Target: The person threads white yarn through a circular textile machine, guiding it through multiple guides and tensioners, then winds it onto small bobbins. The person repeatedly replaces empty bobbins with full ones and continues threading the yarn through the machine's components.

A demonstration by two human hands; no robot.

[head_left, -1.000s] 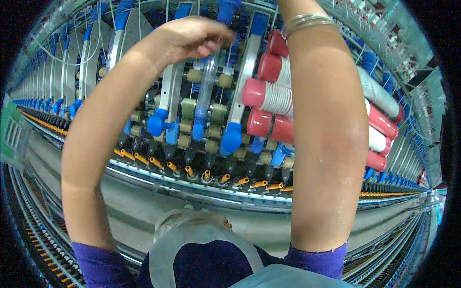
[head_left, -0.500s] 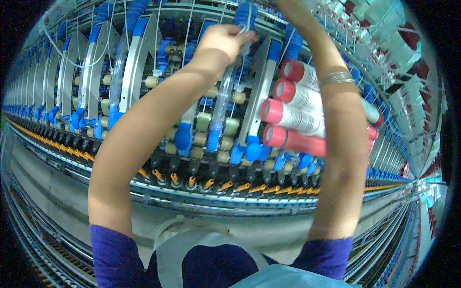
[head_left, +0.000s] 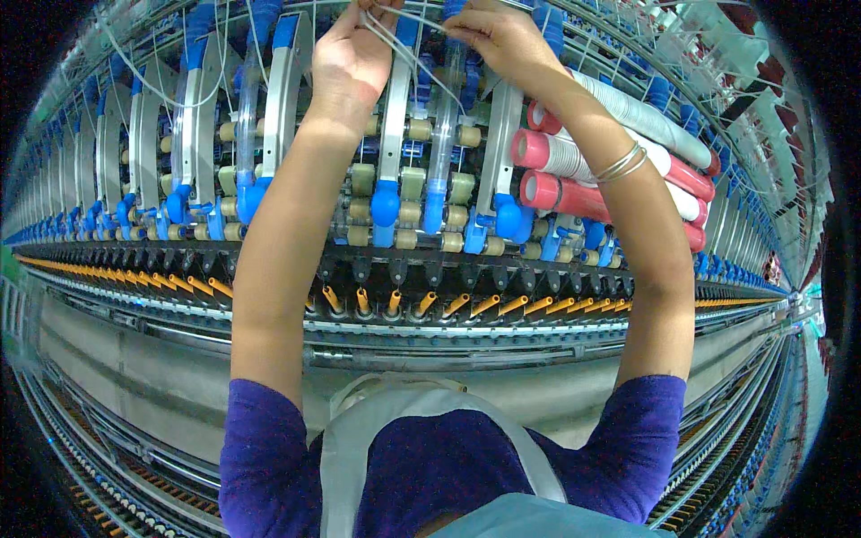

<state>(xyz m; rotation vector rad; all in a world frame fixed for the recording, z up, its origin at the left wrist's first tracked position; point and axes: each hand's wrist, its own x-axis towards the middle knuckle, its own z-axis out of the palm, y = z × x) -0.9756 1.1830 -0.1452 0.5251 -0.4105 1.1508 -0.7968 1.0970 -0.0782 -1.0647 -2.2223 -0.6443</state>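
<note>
Both arms reach up to the top of a long spinning frame. My left hand is closed on thin white strands that run across to my right hand, which pinches the same strands near the upper edge. Below the hands stand silver arms with blue caps and cream rollers. My right wrist wears thin metal bangles. Pink-ended bobbins of white roving lie just under my right forearm.
A row of orange-tipped guides runs along the frame below the rollers. Grey rails and a metal trough sit in front of my chest. The machine curves away to both sides. I wear a purple top and a grey apron strap.
Both hands have risen toward the top of the frame and drawn together. The right hand, out of view before, now shows holding the strands beside the left.
</note>
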